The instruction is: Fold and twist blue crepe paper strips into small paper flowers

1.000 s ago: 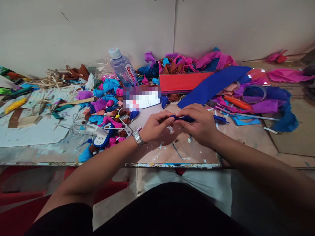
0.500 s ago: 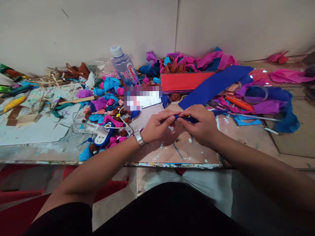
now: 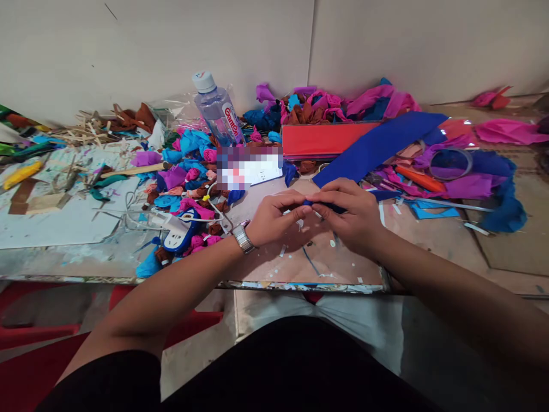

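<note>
Both my hands meet over the worktable, pinching a small crumpled piece of dark blue crepe paper (image 3: 307, 202). My left hand (image 3: 279, 216), with a metal watch (image 3: 243, 237) at the wrist, has its thumb and fingertips closed on the left end. Thumb and forefinger of my right hand (image 3: 349, 214) grip the piece from the right. More dark blue paper shows under the right palm, and most of the held piece is hidden by fingers. Just behind the right hand lies a long, flat blue paper strip (image 3: 377, 147), slanting up to the right.
A red box (image 3: 326, 141) stands behind the hands, beside a phone (image 3: 266, 173) and a plastic bottle (image 3: 217, 111). Crumpled coloured paper and a power strip (image 3: 180, 233) with cables lie to the left. A tape roll (image 3: 450, 164) and orange cutter (image 3: 420, 178) lie right.
The fingers of both hands have shifted slightly around the blue crepe paper, and less of it shows between the fingertips. The view has moved a little.
</note>
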### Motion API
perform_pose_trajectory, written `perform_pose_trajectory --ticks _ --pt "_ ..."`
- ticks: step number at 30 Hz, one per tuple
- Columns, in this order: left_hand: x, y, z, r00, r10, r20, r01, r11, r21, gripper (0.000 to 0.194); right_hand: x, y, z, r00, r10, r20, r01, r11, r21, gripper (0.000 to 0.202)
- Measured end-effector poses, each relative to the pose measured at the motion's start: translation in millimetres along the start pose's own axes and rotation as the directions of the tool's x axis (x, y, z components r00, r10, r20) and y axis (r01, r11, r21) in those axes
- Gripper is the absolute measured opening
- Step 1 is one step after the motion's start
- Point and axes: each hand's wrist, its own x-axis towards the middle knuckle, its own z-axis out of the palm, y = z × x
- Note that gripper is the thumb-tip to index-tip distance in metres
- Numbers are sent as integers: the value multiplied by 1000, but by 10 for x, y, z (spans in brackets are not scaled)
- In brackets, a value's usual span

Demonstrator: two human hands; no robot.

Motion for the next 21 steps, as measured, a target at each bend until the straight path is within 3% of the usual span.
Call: perform_pose_trajectory --ticks 5,8,13,17,21 --pt "2 -54 46 995 -4 -95 -8 991 -132 34 0 -1 1 1000 14 18 -14 1000 19 14" --pt "-19 -85 62 990 56 -129 -70 992 -106 38 -2 20 11 1000 3 12 -4 1000 19 12" --pt "-67 -79 64 984 140 -110 -141 990 1 33 8 26 15 999 35 -16 -34 999 34 10" --pt "-66 -53 56 988 123 -92 -120 992 32 21 11 26 13 997 68 -23 -67 997 35 14" --pt "-56 -38 51 991 104 -80 -103 995 17 22 -5 58 21 998 62 -19 -61 997 46 15"
